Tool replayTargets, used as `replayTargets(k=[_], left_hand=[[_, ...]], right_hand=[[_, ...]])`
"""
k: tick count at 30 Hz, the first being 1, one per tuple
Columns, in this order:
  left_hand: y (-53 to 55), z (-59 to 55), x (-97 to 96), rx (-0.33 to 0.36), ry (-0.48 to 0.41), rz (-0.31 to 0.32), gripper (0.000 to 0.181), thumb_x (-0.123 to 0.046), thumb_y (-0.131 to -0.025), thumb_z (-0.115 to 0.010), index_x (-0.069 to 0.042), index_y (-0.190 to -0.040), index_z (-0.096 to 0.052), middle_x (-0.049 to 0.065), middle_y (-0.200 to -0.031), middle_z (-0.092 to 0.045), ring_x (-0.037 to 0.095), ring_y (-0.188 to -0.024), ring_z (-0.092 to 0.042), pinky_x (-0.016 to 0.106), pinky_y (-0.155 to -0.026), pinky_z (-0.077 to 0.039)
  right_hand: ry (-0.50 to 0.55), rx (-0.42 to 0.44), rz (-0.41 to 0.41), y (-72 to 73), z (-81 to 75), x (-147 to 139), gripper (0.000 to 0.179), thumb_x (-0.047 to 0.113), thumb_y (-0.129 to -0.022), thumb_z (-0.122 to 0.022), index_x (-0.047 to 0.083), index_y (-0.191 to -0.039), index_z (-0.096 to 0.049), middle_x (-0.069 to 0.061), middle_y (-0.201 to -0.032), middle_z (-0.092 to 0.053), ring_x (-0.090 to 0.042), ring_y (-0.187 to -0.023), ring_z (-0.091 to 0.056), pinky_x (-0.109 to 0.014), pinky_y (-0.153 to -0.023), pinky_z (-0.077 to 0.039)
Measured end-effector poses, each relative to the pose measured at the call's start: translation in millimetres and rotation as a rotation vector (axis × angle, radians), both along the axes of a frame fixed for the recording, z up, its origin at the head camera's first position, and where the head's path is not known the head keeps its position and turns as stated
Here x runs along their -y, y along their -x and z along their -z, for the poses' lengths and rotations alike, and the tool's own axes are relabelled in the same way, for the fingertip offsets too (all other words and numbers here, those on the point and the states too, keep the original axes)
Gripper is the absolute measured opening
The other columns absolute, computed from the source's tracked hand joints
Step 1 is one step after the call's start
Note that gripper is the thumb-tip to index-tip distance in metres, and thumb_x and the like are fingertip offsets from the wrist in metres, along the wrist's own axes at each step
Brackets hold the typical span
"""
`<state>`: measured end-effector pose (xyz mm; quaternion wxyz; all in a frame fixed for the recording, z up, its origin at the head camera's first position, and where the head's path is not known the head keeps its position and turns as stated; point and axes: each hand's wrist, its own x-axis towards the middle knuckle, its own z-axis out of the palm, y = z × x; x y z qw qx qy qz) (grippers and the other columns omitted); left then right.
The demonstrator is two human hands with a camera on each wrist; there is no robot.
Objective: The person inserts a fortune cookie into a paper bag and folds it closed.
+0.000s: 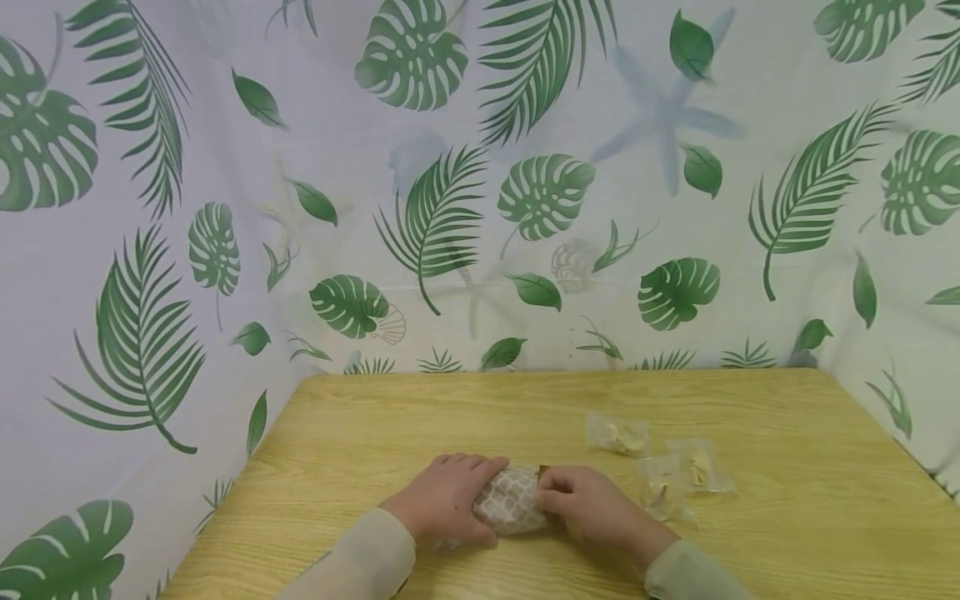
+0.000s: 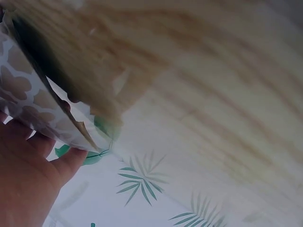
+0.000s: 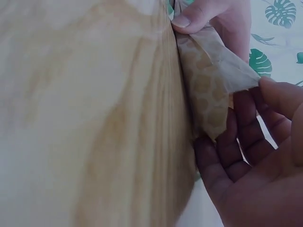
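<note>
A small package in white paper with tan spots [image 1: 508, 502] lies on the wooden table between both hands. My left hand [image 1: 447, 502] grips its left end, fingers over the far side and thumb at the near side. At the other end, my right hand [image 1: 588, 507] pinches the paper edge between thumb and forefinger. The right wrist view shows this pinched corner of the spotted wrapping [image 3: 204, 80] pulled out to a point, with the other right fingers bent beneath it. What the package holds is hidden.
Three clear plastic packets with small yellowish pieces inside lie right of the hands: one farther back [image 1: 619, 437], one nearer [image 1: 663, 490], one rightmost [image 1: 701, 467]. A leaf-patterned sheet [image 1: 480, 242] hangs behind and beside the table [image 1: 375, 417].
</note>
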<state>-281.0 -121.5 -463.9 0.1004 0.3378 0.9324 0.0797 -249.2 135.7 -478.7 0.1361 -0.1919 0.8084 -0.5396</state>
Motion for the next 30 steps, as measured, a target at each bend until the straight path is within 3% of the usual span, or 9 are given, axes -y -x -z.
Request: replayTargets(k=[8, 14, 19, 30], left_hand=[[-0.1, -2.9, -1.0, 0.003, 0.006, -0.008, 0.095, -0.057, -0.081, -0.079, -0.027, -0.159, -0.032, -0.006, -0.151, -0.046, 0.021, -0.139, -0.042, 0.045, -0.117, -0.029], [0.9, -1.1, -0.3, 0.007, 0.003, 0.002, 0.095, -0.057, -0.08, -0.079, -0.026, -0.158, -0.034, -0.006, -0.154, -0.043, 0.02, -0.141, -0.039, 0.046, -0.117, -0.029], [1.3, 1.4, -2.0, 0.009, -0.004, 0.011, 0.104, -0.067, -0.075, -0.078, -0.027, -0.159, -0.031, -0.004, -0.156, -0.04, 0.019, -0.143, -0.037, 0.046, -0.118, -0.027], [2.4, 0.5, -3.1, -0.027, 0.017, -0.006, 0.098, -0.063, -0.078, -0.079, -0.025, -0.157, -0.035, -0.004, -0.149, -0.049, 0.02, -0.136, -0.044, 0.045, -0.116, -0.029]], right_hand=[[0.068, 0.019, 0.03, -1.4, 0.0, -1.4, 0.022, 0.026, -0.102, -0.062, 0.006, -0.097, -0.07, -0.003, -0.089, -0.061, -0.021, -0.087, -0.055, -0.035, -0.074, -0.046], [0.048, 0.013, 0.029, -1.4, -1.6, -0.9, 0.024, 0.028, -0.101, -0.064, 0.007, -0.094, -0.071, -0.004, -0.089, -0.064, -0.021, -0.087, -0.057, -0.035, -0.076, -0.048], [0.025, 0.002, 0.031, -0.6, -1.2, -0.6, 0.023, 0.03, -0.1, -0.065, 0.009, -0.092, -0.072, -0.006, -0.088, -0.065, -0.022, -0.088, -0.058, -0.035, -0.078, -0.048], [0.04, 0.004, 0.041, -3.2, -2.6, 2.6, 0.023, 0.03, -0.1, -0.065, 0.009, -0.093, -0.071, -0.006, -0.085, -0.064, -0.022, -0.085, -0.058, -0.033, -0.073, -0.049]])
